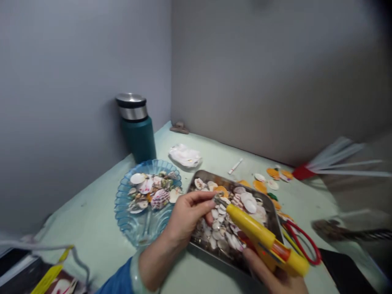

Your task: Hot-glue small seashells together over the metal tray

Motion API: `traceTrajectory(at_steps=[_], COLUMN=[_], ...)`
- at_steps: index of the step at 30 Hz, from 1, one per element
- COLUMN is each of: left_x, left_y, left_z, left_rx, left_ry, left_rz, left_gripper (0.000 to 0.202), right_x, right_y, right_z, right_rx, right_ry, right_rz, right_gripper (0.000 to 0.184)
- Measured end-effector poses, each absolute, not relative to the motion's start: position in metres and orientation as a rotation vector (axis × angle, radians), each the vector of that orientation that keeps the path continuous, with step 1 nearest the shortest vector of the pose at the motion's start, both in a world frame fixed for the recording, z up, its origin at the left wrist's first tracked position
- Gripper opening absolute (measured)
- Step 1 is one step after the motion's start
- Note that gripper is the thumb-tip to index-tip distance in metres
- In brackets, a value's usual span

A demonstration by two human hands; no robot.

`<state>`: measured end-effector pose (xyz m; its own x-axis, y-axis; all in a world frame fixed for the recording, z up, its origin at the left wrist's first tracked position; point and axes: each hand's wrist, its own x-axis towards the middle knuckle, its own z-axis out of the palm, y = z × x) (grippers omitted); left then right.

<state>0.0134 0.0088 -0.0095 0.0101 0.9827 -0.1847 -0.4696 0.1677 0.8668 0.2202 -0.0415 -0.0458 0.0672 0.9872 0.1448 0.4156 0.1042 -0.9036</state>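
My right hand (269, 271) is wrapped round a yellow hot glue gun (254, 228), whose nozzle points up and to the left. At the nozzle's tip, my left hand (188, 212) pinches something small between thumb and fingertips; it looks like a little shell, but its kind is not clear. Both hands are above a metal tray (226, 261) full of small white, striped and orange shells (217, 234). The nozzle tip appears to touch or nearly touch the pinched piece.
Left of the tray sits a blue scalloped dish (122, 216) of shells, with a teal bottle (139, 134) behind. Red-handled scissors (303, 243), loose orange shells (260, 187) and glue sticks (339, 157) lie right. A white crumpled packet (185, 156) and clip (179, 128) are at the back.
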Motion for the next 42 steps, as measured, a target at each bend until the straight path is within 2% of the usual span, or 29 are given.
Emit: traceTrajectory(at_steps=[5, 17, 22, 29, 42], left_x=[0.014, 0.013, 0.014, 0.015, 0.014], left_y=[0.008, 0.008, 0.008, 0.008, 0.008], left_z=[-0.009, -0.009, -0.01, -0.008, -0.011], left_rx=[0.712, 0.705, 0.697, 0.697, 0.655], left_ry=[0.995, 1.008, 1.007, 1.028, 0.963], left_rz=[1.296, 1.274, 1.274, 1.28, 1.296], left_gripper=[0.023, 0.025, 0.024, 0.023, 0.02], right_x=[0.203, 0.209, 0.208, 0.204, 0.203], right_y=[-0.041, -0.043, -0.043, -0.039, -0.038], right_z=[-0.022, -0.042, -0.035, -0.016, -0.016], right_rx=[-1.44, -1.456, -1.427, -1.331, -1.276], right_ry=[-1.378, -1.391, -1.491, -1.642, -1.671], right_rz=[0.929, 0.783, 0.73, 0.744, 0.748], right_gripper=[0.032, 0.036, 0.031, 0.011, 0.011])
